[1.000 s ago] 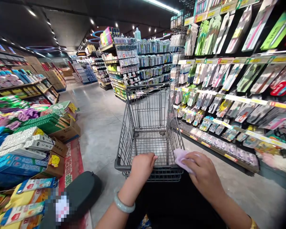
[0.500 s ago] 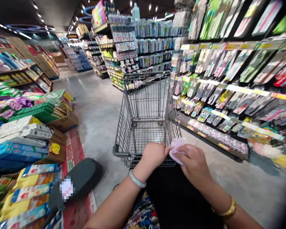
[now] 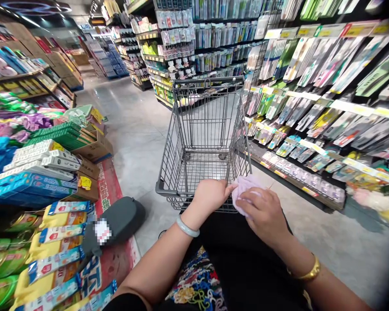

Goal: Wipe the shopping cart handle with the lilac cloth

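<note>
A crumpled lilac cloth [image 3: 244, 183] is between my two hands, just above the near end of a grey wire shopping cart [image 3: 173, 188]. My right hand [image 3: 264, 211] grips it from the right, fingers curled over its front. My left hand [image 3: 210, 194], with a pale bangle at the wrist, is closed in a fist; its thumb meets the cloth's left edge. The curled fingers of that hand are hidden from view, and it covers part of the cart's handle. Inside the cart's basket only bare wire mesh shows.
Hanging packaged goods fill the shelf rack [image 3: 311, 103] to the right. On the left are cardboard boxes [image 3: 92, 149], blue-and-white packets [image 3: 65, 231] and a dark grey rounded object [image 3: 126, 220] jutting over the floor. More shelving [image 3: 220, 36] stands ahead beyond the cart.
My view has tipped down, so the cart and shelves sit higher in the picture. The cloth is bunched differently in my right hand; my left thumb still touches it.
</note>
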